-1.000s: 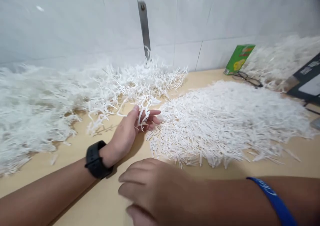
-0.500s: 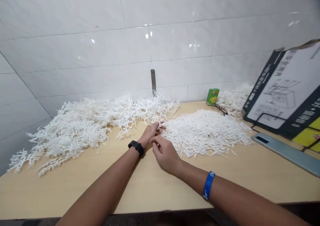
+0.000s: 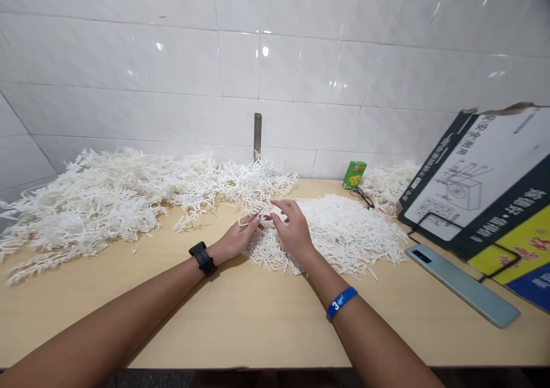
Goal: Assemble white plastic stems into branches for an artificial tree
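My left hand (image 3: 239,238), with a black watch on its wrist, is closed in a pinch on a thin white branched piece (image 3: 243,216). Close to its right, my right hand (image 3: 293,227) has thumb and forefinger parted near the same piece, and I make out nothing held between them. Beneath and behind my right hand spreads a heap of small straight white pieces (image 3: 352,233). A larger tangled pile of white branched pieces (image 3: 112,199) covers the table's left and back.
At the back right are a green box (image 3: 354,175), black glasses (image 3: 363,198) and another white pile (image 3: 391,183). A large printed carton (image 3: 481,187) leans at the right, with a phone (image 3: 464,285) before it. A metal strip (image 3: 257,136) stands against the wall.
The view has shifted. My left hand has gone from loosely spread fingers to a pinch with a white branched piece showing. My right hand has risen and its thumb and forefinger have parted.
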Available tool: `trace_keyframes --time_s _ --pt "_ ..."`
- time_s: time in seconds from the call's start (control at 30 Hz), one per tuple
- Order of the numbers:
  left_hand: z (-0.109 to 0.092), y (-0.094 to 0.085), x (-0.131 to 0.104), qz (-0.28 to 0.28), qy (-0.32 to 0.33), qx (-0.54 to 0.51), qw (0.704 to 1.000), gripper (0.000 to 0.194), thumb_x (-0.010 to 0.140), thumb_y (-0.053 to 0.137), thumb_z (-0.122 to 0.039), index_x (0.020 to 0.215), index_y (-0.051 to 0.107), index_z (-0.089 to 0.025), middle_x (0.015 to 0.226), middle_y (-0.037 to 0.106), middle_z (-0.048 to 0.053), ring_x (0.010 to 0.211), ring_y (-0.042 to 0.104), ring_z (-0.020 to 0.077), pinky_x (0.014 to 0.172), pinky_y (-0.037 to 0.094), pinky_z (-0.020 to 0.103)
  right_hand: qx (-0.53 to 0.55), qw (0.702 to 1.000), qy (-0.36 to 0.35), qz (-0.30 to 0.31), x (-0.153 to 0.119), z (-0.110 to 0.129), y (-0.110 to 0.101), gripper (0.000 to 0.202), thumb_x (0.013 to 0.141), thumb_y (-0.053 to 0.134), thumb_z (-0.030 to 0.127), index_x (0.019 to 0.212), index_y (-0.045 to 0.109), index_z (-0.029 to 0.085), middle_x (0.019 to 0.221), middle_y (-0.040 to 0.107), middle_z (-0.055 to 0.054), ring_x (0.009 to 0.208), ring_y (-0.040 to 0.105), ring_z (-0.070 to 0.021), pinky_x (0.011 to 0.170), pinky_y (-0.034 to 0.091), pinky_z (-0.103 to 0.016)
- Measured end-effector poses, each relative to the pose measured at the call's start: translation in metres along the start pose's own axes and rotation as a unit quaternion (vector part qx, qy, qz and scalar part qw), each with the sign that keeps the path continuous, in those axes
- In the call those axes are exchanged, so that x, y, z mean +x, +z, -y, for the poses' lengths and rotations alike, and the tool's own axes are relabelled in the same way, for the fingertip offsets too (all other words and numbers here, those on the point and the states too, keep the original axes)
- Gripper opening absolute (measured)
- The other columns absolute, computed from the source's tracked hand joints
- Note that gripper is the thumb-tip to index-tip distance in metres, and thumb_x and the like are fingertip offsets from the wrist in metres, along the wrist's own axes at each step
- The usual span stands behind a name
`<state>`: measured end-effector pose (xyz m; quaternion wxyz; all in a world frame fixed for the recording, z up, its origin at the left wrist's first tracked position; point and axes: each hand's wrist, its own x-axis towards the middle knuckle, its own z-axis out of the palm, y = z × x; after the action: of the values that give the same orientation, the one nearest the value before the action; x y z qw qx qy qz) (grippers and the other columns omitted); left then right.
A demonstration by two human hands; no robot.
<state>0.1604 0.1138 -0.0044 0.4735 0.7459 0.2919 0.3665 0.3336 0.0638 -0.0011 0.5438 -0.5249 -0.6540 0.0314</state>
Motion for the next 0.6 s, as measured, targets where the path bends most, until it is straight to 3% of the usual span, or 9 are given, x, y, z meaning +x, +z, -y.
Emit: trace_keyframes --time_s 0.2,0.37,0.5,0.6 --pt "0.000 -0.002 -0.002 -0.005 0.027 0.037 0.999 0.050 0.090 0.046 -0.065 0.096 0.065 -0.019 0.096 0.066 0.007 0.099 0.059 0.0245 0.094 0.045 0.038 0.034 0.999 0.032 0.016 0.001 -0.001 0.001 0.012 0.087 0.062 0.030 0.087 0.067 0.020 0.092 0.065 -0.004 0.081 0.059 -0.0176 0.072 0.048 -0.031" --pt "-0.009 -0.005 -0.006 0.025 0.050 0.049 0.997 0.047 0.090 0.049 -0.063 0.082 0.067 -0.021 0.090 0.067 0.007 0.112 0.057 0.0294 0.102 0.042 0.042 0.082 0.994 0.064 0.026 0.000 0.006 -0.001 0.015 0.088 0.057 0.031 0.078 0.060 0.020 0.077 0.063 -0.001 0.073 0.057 -0.0163 0.069 0.045 -0.030" --pt "-0.016 -0.005 -0.008 0.069 0.098 0.036 0.992 0.035 0.088 0.060 -0.052 0.104 0.071 -0.022 0.110 0.071 0.009 0.127 0.052 0.0291 0.115 0.032 0.044 0.147 0.985 0.054 0.072 -0.001 0.013 0.000 0.015 0.087 0.056 0.031 0.079 0.059 0.020 0.085 0.066 -0.002 0.074 0.057 -0.0152 0.069 0.045 -0.028" --pt "-0.020 -0.005 -0.008 0.030 0.134 0.046 0.989 0.039 0.094 0.053 -0.048 0.120 0.067 -0.023 0.132 0.064 0.010 0.134 0.048 0.0270 0.117 0.030 0.044 0.143 0.985 0.042 0.092 -0.002 0.014 0.002 0.014 0.086 0.056 0.032 0.079 0.059 0.020 0.086 0.066 -0.002 0.075 0.057 -0.0152 0.069 0.045 -0.028"
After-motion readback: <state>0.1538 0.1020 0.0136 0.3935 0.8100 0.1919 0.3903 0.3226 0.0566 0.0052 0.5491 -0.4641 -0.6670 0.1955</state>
